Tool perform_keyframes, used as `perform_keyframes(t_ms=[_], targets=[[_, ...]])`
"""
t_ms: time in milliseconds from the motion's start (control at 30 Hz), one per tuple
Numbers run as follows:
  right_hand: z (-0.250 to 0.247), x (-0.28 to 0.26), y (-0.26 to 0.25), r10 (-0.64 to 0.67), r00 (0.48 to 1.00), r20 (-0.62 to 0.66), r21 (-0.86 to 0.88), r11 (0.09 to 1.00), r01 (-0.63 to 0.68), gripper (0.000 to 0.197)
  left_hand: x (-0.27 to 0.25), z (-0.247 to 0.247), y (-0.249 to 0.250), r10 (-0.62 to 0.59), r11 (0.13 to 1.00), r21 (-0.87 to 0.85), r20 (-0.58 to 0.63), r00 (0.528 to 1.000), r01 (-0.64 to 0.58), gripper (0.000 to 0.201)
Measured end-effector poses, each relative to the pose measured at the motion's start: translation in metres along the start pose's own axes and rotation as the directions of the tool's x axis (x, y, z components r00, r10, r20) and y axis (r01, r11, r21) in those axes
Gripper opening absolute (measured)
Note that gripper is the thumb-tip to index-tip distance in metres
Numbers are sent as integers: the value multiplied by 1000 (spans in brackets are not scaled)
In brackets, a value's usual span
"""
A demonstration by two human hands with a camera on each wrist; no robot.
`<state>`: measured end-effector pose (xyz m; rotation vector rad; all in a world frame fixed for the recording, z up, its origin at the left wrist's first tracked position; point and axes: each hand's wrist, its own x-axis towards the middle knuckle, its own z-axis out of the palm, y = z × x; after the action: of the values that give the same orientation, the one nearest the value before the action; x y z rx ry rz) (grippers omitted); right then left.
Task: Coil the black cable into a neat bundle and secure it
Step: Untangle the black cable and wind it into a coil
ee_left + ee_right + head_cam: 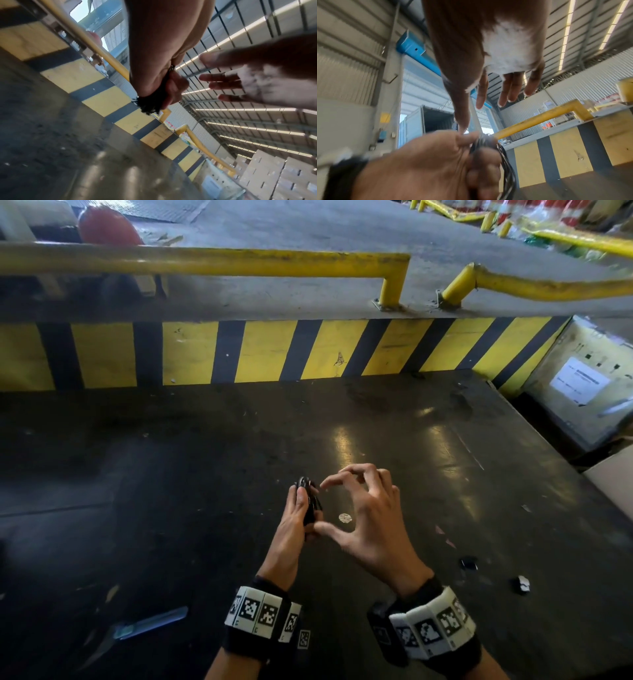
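The black cable (312, 503) is a small tight bundle of loops held upright above the dark table (171, 474). My left hand (301, 508) grips it, thumb on one side and fingers curled round the other. In the left wrist view the bundle (150, 106) sticks out below the left hand (154, 75). My right hand (323, 505) hovers just to the right, holding nothing, fingers spread and arched, thumb tip near the bundle's lower end. From the right wrist camera the cable loops (506, 166) run through the left hand (436, 165), and the right thumb (462, 121) reaches down to it.
Blue-handled scissors (144, 628) lie at the table's near left. Two small dark bits (468, 563) (521, 583) and a pale round spot (345, 517) lie on the right of the table. A yellow-and-black striped wall (267, 350) closes the far edge; a box (582, 385) stands right.
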<state>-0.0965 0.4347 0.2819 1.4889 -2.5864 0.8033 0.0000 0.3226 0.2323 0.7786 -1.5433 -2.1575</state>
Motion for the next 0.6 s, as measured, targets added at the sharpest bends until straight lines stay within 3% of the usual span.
perform_keyframes(t_ms=[100, 233, 333, 433, 600], targets=[[-7, 16, 11, -28, 994, 110, 275, 961, -3, 47, -5, -8, 3, -39, 999, 3, 19, 999, 39, 42], [4, 24, 23, -56, 947, 317, 551, 823, -136, 45, -14, -13, 14, -63, 989, -124, 122, 991, 78, 35], [7, 16, 23, -40, 964, 263, 622, 771, -138, 42, -18, -12, 24, -42, 987, -143, 190, 981, 70, 34], [6, 8, 19, -23, 981, 192, 677, 727, -116, 41, -16, -10, 28, -8, 998, -61, 144, 990, 17, 37], [16, -2, 24, 78, 995, 58, 657, 748, -97, 31, -4, 2, 22, 250, 930, 265, 48, 967, -253, 41]])
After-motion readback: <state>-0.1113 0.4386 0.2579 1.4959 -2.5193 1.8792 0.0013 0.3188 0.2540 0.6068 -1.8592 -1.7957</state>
